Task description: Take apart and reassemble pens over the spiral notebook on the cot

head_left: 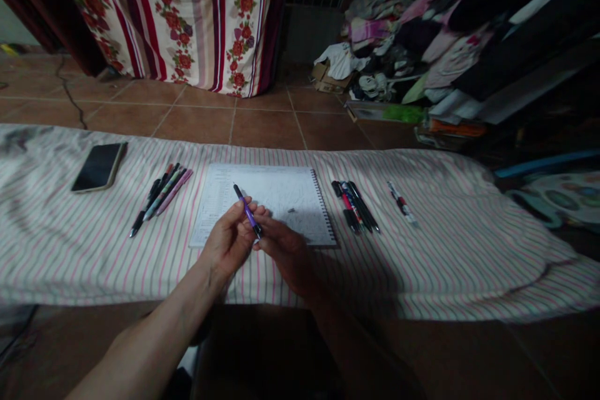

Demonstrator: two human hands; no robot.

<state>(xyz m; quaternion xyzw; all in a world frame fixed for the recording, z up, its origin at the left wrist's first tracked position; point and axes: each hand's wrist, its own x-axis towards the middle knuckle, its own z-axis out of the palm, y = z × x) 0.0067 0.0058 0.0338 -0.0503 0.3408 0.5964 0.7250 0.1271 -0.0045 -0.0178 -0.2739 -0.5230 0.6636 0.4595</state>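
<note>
Above a spiral notebook (pixel 262 178), both of my hands meet at a purple pen (pixel 248 212) with black ends. My left hand (pixel 232 234) pinches its barrel between thumb and fingers, the tip pointing up and away to the left. The fingers of my right hand (pixel 285 250) are at the pen's lower end, close against the left fingertips. On the notebook page, to the right of the pen, lies a small dark piece (pixel 291 210), too small to name. Writing covers part of the page.
Several pens (pixel 162 194) lie left of the notebook, beyond them a phone (pixel 99 167). Right of it are several more pens (pixel 356 206) and a single patterned pen (pixel 402 203). A striped cloth (pixel 450 250) covers the surface. Behind stand a floral curtain (pixel 187 19) and piled clothes (pixel 398 31).
</note>
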